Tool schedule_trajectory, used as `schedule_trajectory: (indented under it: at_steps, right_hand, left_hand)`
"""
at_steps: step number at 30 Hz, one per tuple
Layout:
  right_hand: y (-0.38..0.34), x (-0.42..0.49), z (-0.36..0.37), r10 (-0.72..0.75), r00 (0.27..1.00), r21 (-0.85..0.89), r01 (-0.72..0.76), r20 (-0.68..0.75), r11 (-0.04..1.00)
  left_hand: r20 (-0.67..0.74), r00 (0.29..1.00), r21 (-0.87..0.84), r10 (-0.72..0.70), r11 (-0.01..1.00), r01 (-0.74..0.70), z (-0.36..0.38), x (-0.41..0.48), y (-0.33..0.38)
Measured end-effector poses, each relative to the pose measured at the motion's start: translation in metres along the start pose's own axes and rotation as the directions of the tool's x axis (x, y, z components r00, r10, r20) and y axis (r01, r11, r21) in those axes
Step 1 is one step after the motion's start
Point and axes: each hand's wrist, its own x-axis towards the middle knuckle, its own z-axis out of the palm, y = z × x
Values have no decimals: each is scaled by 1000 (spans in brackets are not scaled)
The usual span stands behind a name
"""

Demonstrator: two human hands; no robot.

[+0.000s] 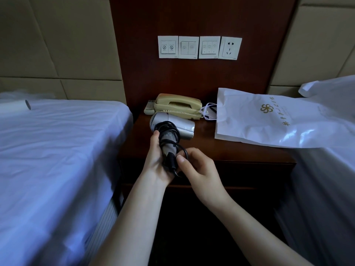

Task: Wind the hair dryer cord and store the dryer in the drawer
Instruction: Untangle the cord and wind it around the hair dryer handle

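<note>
A silver hair dryer (173, 125) is held above the front of the dark wooden nightstand (226, 150), barrel pointing right. Its black cord (169, 129) is looped several times around the handle. My left hand (156, 160) grips the handle from the left, thumb up near the barrel. My right hand (199, 169) pinches the cord end and black plug (172, 160) at the bottom of the handle. The nightstand's drawer front (249, 175) sits just below the top and is shut.
A beige telephone (178, 105) and a remote (149, 107) stand at the back of the nightstand. A white paper bag (269, 118) lies over its right side. Beds with white sheets flank it, left (48, 150) and right (326, 169). Wall switches and a socket (230, 48) are above.
</note>
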Motion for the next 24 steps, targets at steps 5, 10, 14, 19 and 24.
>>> schedule_trajectory:
  at_steps: [5,10,14,19,24]
  right_hand:
    - [-3,-1,1,68,998,-26,-68,-4,997]
    - [-6,-2,-2,153,987,41,-154,41,987]
    - [-7,-5,-2,111,993,97,-107,-30,990]
    - [-11,-4,-1,-12,985,-15,9,-173,1000]
    - [-7,-6,-3,-28,984,-37,22,-178,999]
  left_hand:
    - [29,1000,43,-1,999,0,0,0,-3]
    - [32,998,58,50,997,-52,2,3,-4]
    - [88,994,52,58,997,-63,6,-1,-5]
    - [119,991,-1,61,998,-62,11,-3,-10]
    - [117,992,6,41,999,-42,11,-2,-13]
